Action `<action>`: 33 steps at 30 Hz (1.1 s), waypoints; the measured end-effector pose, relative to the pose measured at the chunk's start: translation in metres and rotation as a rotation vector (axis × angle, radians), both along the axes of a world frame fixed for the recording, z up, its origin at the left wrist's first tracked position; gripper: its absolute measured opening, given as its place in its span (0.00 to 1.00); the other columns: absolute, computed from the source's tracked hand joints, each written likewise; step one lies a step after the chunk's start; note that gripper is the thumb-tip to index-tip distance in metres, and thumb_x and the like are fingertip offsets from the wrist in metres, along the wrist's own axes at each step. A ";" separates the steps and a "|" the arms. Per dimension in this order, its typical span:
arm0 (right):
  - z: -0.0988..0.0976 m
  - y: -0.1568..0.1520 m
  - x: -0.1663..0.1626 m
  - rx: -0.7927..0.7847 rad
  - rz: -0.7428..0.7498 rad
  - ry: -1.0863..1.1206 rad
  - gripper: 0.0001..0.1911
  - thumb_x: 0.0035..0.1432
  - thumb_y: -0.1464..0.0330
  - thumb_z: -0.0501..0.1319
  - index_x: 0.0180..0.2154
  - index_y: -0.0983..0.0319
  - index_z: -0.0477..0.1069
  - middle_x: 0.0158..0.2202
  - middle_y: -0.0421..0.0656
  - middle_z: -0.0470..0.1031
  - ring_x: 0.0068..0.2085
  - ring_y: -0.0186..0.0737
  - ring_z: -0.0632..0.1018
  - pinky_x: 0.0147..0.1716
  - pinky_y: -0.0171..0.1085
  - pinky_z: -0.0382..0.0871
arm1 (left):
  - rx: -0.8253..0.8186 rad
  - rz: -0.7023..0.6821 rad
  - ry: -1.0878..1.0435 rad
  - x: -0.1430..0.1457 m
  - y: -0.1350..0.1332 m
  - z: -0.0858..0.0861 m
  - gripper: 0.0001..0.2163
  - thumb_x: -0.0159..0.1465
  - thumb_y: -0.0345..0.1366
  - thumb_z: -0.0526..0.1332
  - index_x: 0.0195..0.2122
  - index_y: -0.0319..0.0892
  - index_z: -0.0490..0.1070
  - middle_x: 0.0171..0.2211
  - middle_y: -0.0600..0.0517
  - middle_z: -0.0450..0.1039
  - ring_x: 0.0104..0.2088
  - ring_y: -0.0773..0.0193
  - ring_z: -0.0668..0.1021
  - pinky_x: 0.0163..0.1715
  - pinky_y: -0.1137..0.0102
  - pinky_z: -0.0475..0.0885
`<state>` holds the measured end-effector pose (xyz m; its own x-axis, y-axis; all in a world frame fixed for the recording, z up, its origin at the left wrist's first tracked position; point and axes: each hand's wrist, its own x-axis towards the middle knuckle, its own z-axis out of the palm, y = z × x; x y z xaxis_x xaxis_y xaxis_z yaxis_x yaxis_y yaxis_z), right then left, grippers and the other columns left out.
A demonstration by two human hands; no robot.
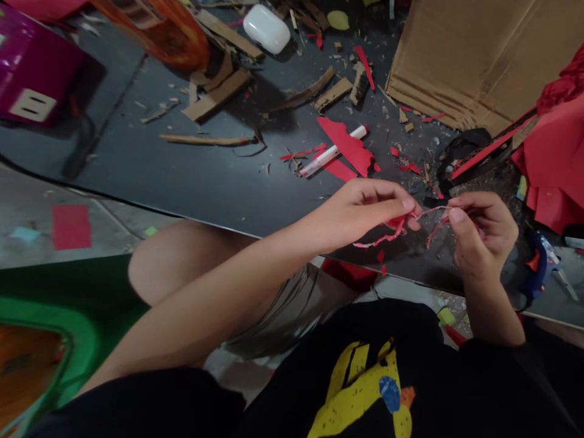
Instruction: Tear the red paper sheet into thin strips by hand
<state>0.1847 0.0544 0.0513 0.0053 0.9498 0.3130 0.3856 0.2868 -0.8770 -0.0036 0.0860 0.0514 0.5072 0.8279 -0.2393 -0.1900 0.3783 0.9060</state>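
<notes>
Above the near edge of the table, my left hand [365,213] is closed, thumb against forefinger, on a crumpled thin red paper strip [382,241]. One ragged end hangs to the left below the fingers. A narrow pale strand of it stretches across to my right hand [486,234], which pinches it between thumb and fingertips. Another ragged piece dangles beside the right fingers. Just beyond my left hand, a white marker with a red end [331,153] lies under a torn piece of red paper [349,146].
Cardboard scraps [219,95] and red bits litter the dark table [182,176]. A white earbud case [267,29], an orange bottle [168,36] and a purple box [36,67] stand farther back. At right are a cardboard sheet [483,55], red paper [556,158] and a blue glue gun [542,264].
</notes>
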 end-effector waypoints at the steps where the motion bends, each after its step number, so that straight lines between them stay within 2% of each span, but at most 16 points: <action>1: 0.000 0.000 0.000 0.000 0.000 0.002 0.03 0.59 0.65 0.64 0.37 0.52 0.75 0.30 0.38 0.76 0.27 0.35 0.76 0.25 0.38 0.69 | 0.002 0.000 0.009 0.000 0.000 0.000 0.08 0.62 0.28 0.59 0.27 0.38 0.74 0.25 0.55 0.79 0.28 0.74 0.78 0.32 0.79 0.72; 8: -0.004 0.001 0.002 0.002 0.019 0.000 0.03 0.59 0.64 0.63 0.37 0.53 0.74 0.31 0.37 0.78 0.29 0.35 0.77 0.28 0.37 0.71 | -0.050 0.025 0.015 0.000 -0.002 0.001 0.06 0.63 0.31 0.61 0.31 0.39 0.77 0.25 0.55 0.79 0.26 0.74 0.77 0.28 0.79 0.71; 12: -0.002 0.001 0.002 0.018 0.032 -0.038 0.05 0.57 0.63 0.65 0.37 0.54 0.74 0.30 0.37 0.77 0.29 0.35 0.77 0.28 0.38 0.71 | 0.002 0.060 0.033 -0.001 -0.001 -0.001 0.03 0.60 0.30 0.65 0.35 0.39 0.79 0.27 0.55 0.79 0.27 0.73 0.78 0.29 0.79 0.72; 15: -0.001 0.002 0.001 0.054 0.053 -0.053 0.05 0.58 0.61 0.64 0.37 0.53 0.74 0.31 0.38 0.76 0.30 0.37 0.76 0.30 0.40 0.71 | 0.160 0.100 0.122 -0.003 -0.001 -0.003 0.06 0.60 0.32 0.66 0.38 0.40 0.79 0.30 0.53 0.80 0.30 0.70 0.79 0.32 0.77 0.73; 17: 0.000 0.003 0.001 0.086 0.078 -0.053 0.06 0.61 0.60 0.61 0.36 0.53 0.75 0.32 0.40 0.76 0.32 0.39 0.76 0.32 0.41 0.71 | 0.337 0.159 0.235 -0.004 -0.003 -0.004 0.06 0.60 0.31 0.65 0.39 0.41 0.79 0.34 0.53 0.81 0.34 0.69 0.80 0.36 0.76 0.74; 20: 0.000 0.004 0.001 0.126 0.127 -0.081 0.07 0.63 0.64 0.58 0.36 0.54 0.75 0.32 0.39 0.77 0.35 0.39 0.76 0.35 0.42 0.71 | 0.647 0.292 0.444 -0.006 -0.008 -0.006 0.08 0.62 0.30 0.63 0.41 0.43 0.78 0.40 0.54 0.81 0.41 0.68 0.81 0.45 0.74 0.74; 23: 0.000 0.005 0.000 0.107 0.197 -0.183 0.07 0.61 0.70 0.58 0.36 0.56 0.75 0.34 0.39 0.78 0.38 0.38 0.77 0.40 0.42 0.71 | 0.878 0.410 0.545 -0.007 -0.011 -0.011 0.07 0.64 0.30 0.61 0.40 0.44 0.76 0.40 0.54 0.81 0.41 0.67 0.81 0.46 0.71 0.74; 28: -0.002 0.007 -0.001 0.074 0.262 -0.328 0.08 0.57 0.71 0.62 0.40 0.55 0.74 0.40 0.42 0.78 0.43 0.42 0.78 0.45 0.46 0.71 | 1.054 0.410 0.574 -0.009 -0.009 -0.016 0.07 0.66 0.32 0.58 0.32 0.46 0.74 0.37 0.54 0.81 0.44 0.64 0.80 0.48 0.66 0.74; 31: -0.002 0.007 0.001 0.018 0.340 -0.314 0.19 0.55 0.65 0.65 0.50 0.54 0.69 0.48 0.44 0.75 0.50 0.45 0.76 0.51 0.49 0.69 | 1.118 0.396 0.594 -0.012 -0.006 -0.016 0.08 0.65 0.33 0.59 0.30 0.47 0.75 0.41 0.55 0.81 0.47 0.61 0.79 0.52 0.61 0.72; 33: -0.002 0.007 0.003 -0.054 0.429 -0.251 0.28 0.55 0.58 0.65 0.56 0.54 0.64 0.54 0.46 0.71 0.55 0.48 0.72 0.55 0.51 0.66 | 1.217 0.446 0.578 -0.013 -0.004 -0.016 0.07 0.64 0.33 0.60 0.30 0.49 0.75 0.42 0.55 0.80 0.46 0.61 0.78 0.51 0.61 0.72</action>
<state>0.1879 0.0614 0.0489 -0.4588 0.8647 0.2044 0.4435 0.4222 -0.7906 -0.0168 0.0821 0.0350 0.2303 0.7263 0.6476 0.4199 -0.6746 0.6072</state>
